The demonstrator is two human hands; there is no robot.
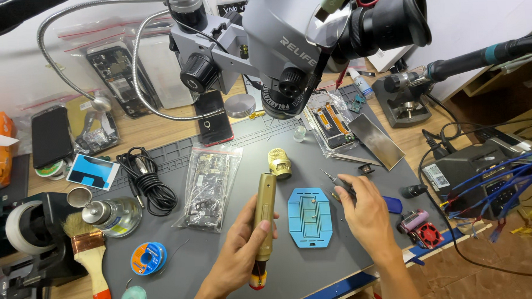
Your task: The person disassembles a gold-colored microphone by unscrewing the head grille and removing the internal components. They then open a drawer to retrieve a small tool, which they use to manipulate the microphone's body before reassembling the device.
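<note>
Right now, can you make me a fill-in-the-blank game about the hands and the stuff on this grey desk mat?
1. The left hand holds a long ____-coloured metal cylinder tool.
2. The right hand holds a thin dark pen-shaped tool just right of the flat ____ plastic phone-shaped plate.
3. The coiled black cable lies to the ____ of the clear plastic bag of phone parts.
4. The wooden-handled brush has a ____ handle tip.

Missing words: gold; blue; left; red
</note>
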